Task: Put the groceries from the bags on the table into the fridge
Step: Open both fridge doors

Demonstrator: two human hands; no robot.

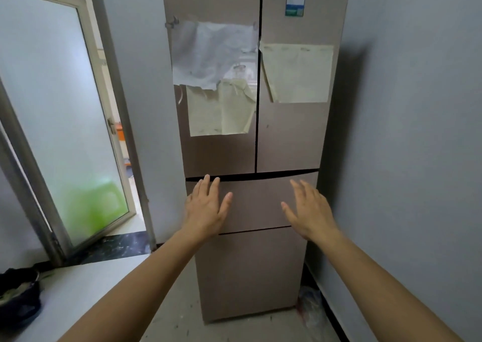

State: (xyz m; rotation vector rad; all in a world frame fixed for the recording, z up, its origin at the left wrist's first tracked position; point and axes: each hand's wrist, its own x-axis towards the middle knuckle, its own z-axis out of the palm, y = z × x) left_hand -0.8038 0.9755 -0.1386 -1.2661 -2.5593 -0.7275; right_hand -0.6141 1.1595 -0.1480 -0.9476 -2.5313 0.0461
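Observation:
A tall brown fridge (284, 143) stands straight ahead, its two upper doors and two lower drawers all closed. Both my arms reach toward its upper drawer (257, 200). My left hand (206, 206) is at the drawer's left part with straight, spread fingers, their tips near the gap under the upper doors. My right hand (310, 211) is at the drawer's right part, fingers straight and spread too. Neither hand holds anything. Whether the palms touch the drawer front I cannot tell. No groceries are in sight.
Paper sheets (221, 107) hang on the upper doors. A white table (86, 289) sits at lower left with a dark bag (18, 297) on its edge. A frosted glass door (60, 122) stands open at left. A grey wall (417, 159) closes in on the right.

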